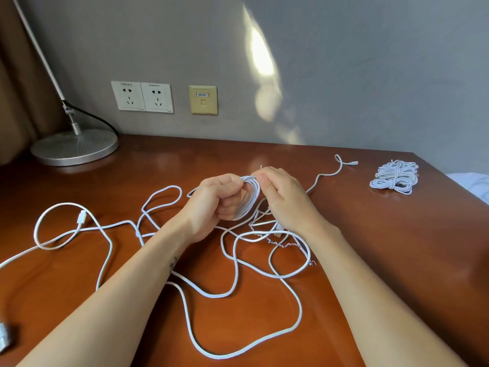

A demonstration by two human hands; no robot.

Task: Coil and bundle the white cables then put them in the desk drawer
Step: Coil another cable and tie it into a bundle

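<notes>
A small coil of white cable (250, 197) stands upright between my hands above the middle of the desk. My left hand (217, 202) grips the coil's left side with curled fingers. My right hand (280, 197) pinches the top of the coil between thumb and fingers. Loose white cables (232, 274) sprawl in wide loops over the wooden desk (370, 247), with one plug (81, 216) at the left and another cable end (353, 163) at the back right. A finished bundle of white cable (395, 176) lies at the desk's far right. No drawer is in view.
A desk lamp with a round metal base (75, 147) stands at the back left. Wall sockets (143, 96) and a network plate (203, 99) sit above the desk. Thin twisted ties (291, 245) lie under my right wrist. The desk's right edge drops off beside the bundle.
</notes>
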